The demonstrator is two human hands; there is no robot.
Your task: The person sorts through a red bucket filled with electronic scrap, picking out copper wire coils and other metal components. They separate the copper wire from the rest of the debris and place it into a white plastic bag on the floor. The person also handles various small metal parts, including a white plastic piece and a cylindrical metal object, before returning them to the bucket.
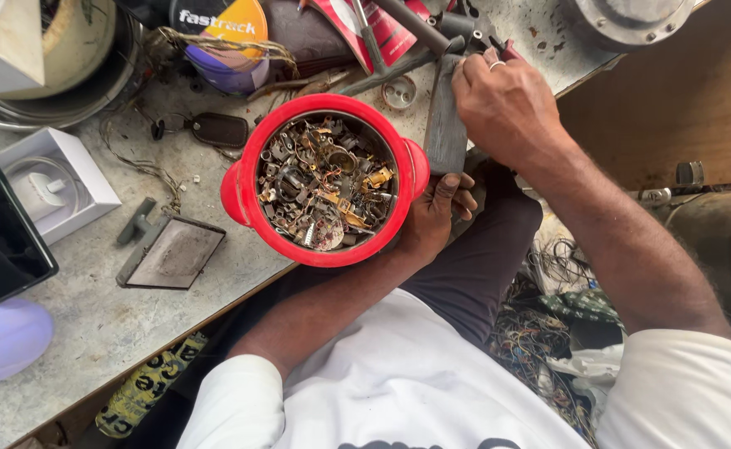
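Red pot (245,195) of small metal scrap parts sits mid-frame at the bench edge, left hand (436,212) cupped under its right handle, gripping it. Right hand (503,104) upper right, fingers closed on a dark flat tool (446,125) just beside the pot. Grey speckled bench (108,324) is cluttered: white box (54,179) at left, tangled wires (540,341) on the floor lower right.

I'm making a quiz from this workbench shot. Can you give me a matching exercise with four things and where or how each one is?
Things:
1. red pot
2. left hand
3. right hand
4. phone

Places or states:
A. on top of the dark flat tool
B. at the table's left edge, screen dark
C. full of small metal parts
D. under the pot's rim

Pairs: 1-C, 2-D, 3-A, 4-B
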